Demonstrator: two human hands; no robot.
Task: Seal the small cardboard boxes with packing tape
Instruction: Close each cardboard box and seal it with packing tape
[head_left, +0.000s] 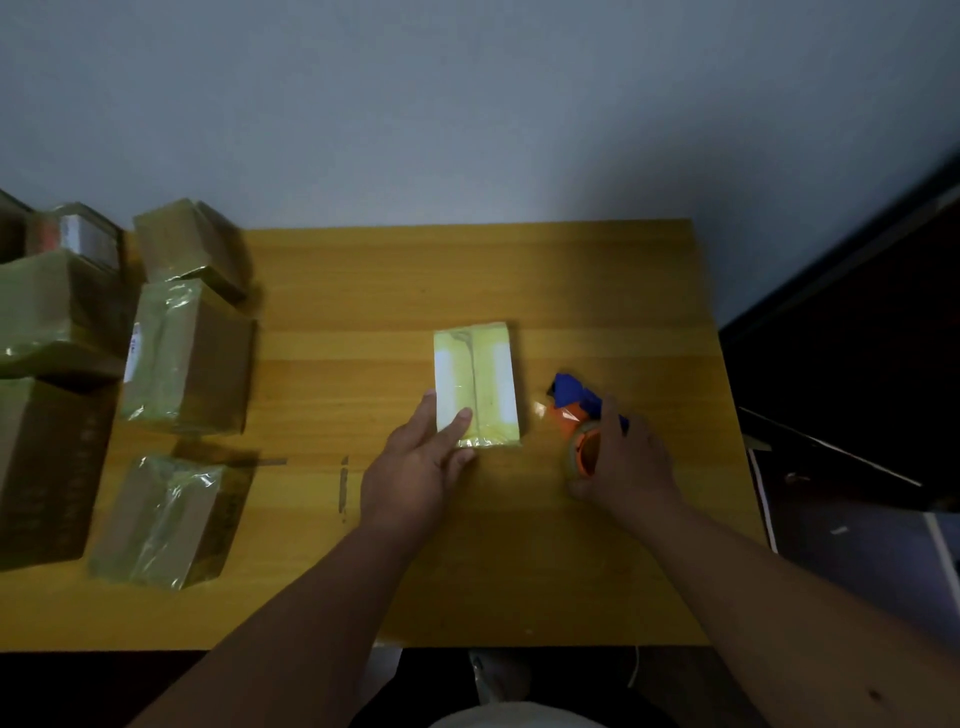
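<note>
Left hand (415, 467) rests straight fingers on the taped box (477, 384) — right hand (623, 462) grips the tape dispenser (582, 415) beside it.

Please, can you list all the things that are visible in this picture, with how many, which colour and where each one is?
box: 1, pale yellow under glossy tape, table centre
tape dispenser: 1, orange and blue with a clear roll, right of the box
wrapped boxes: at least 6, brown under shiny tape, along the table's left side
table: 1, yellow wood, against the wall
wall: 1, grey-white, behind the table
left hand: 1, fingers straight, resting on the box's near left corner
right hand: 1, gripping the tape dispenser
</note>
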